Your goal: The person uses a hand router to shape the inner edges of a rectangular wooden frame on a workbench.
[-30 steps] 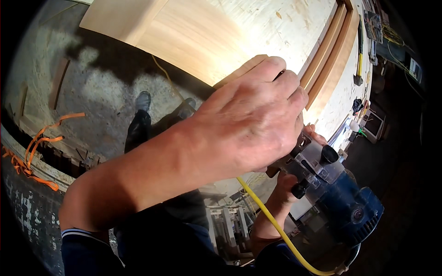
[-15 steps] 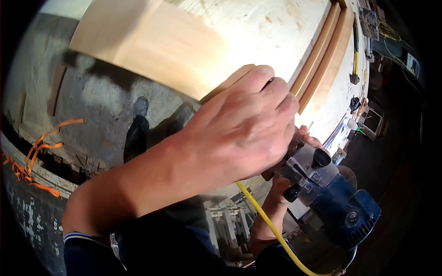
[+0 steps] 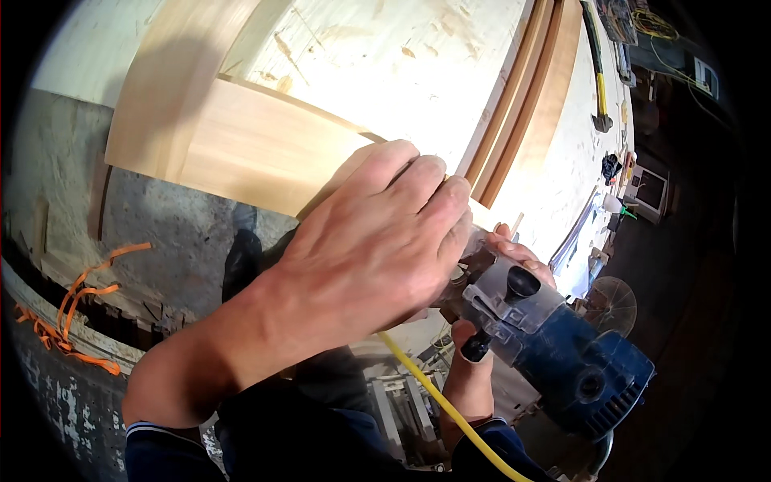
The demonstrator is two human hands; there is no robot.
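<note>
My right hand (image 3: 526, 255) grips a blue corded trim router (image 3: 574, 361) near its clear base, fingers on the far side and thumb close to a black knob. The router lies tilted on its side, its base end toward the near corner of a pale wooden frame (image 3: 257, 145). Over that frame's near rail and the router's base end, my left hand (image 3: 377, 241) is closed with bent fingers. Its fingertips are hidden, so what it grips cannot be made out. The router's bit is also covered by this hand.
The frame rests on a pale worktable (image 3: 385, 64), overhanging its near edge. A yellow-and-black handled tool (image 3: 599, 88) lies along the right side. A yellow cable (image 3: 438, 394) runs below the router. Orange straps (image 3: 68, 321) hang at the left; a fan (image 3: 612, 308) stands beyond the router.
Both hands and the router have shifted left in the picture, the left hand also slightly lower. The background has shifted too. More of the frame's inner edge shows now.
</note>
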